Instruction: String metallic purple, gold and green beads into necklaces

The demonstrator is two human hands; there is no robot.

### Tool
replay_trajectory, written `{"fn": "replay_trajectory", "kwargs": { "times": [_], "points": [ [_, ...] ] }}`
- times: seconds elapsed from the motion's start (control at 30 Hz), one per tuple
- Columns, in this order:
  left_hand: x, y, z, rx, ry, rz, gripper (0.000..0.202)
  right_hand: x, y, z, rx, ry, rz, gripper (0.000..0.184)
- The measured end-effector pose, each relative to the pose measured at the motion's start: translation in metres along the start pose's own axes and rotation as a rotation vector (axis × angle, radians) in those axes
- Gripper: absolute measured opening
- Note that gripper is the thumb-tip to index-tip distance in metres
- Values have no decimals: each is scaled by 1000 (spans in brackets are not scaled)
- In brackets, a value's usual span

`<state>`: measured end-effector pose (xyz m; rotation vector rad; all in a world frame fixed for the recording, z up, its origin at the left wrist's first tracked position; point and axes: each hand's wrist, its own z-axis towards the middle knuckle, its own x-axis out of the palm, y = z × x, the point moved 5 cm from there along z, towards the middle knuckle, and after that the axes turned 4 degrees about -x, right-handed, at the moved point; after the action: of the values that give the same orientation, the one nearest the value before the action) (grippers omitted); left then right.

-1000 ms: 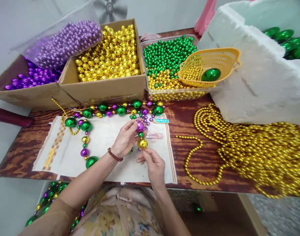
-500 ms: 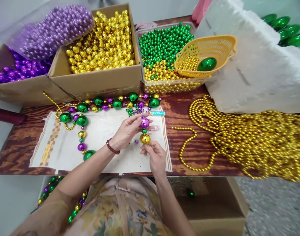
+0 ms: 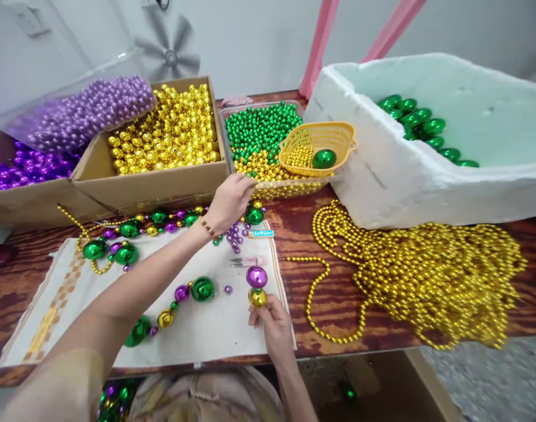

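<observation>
My right hand (image 3: pixel 274 325) pinches a short stack of beads upright over the white cloth (image 3: pixel 215 328): a large gold bead (image 3: pixel 257 298) at the fingertips, a small green one above it, and a large purple bead (image 3: pixel 256 276) on top. My left hand (image 3: pixel 233 200) is at the front edge of the clear bin (image 3: pixel 289 190) of small green and gold beads. Its fingertips are pressed together; whatever may be between them is hidden. A pair of tweezers (image 3: pixel 248 261) lies behind the stack. A joined row of beads with a large green bead (image 3: pixel 202 289) rests on the cloth.
Behind stand cardboard boxes of gold beads (image 3: pixel 166 135) and purple beads (image 3: pixel 34 167), with a bag of lilac beads (image 3: pixel 92 111). A yellow basket (image 3: pixel 347 132) sits on the bin. At right are a foam box (image 3: pixel 360 170) and heaped gold bead strings (image 3: pixel 435 281).
My left hand has left the purple bead and moved up to the bin's front edge. My right hand keeps holding the stack. The view has tilted up, showing a fan and the foam box's inside.
</observation>
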<state>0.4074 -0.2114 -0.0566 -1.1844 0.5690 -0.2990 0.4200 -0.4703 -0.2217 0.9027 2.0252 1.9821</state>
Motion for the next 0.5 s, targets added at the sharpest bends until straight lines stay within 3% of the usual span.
{"fn": "replay_trajectory", "kwargs": {
  "times": [0.07,0.13,0.2,0.3,0.5],
  "points": [
    [22,-2,48,40,77,279,20,-3,-2,1,-6,-8,7,31],
    [44,12,90,-4,218,628,26,-5,-3,2,-5,-4,14,31],
    [58,29,117,-45,321,811,28,-5,-3,2,-3,3,18,31],
    [70,49,137,-62,401,909,28,-7,-3,2,5,5,22,32],
    [75,68,146,-116,519,1077,28,-9,-7,2,40,1,57,33]
  ]
}}
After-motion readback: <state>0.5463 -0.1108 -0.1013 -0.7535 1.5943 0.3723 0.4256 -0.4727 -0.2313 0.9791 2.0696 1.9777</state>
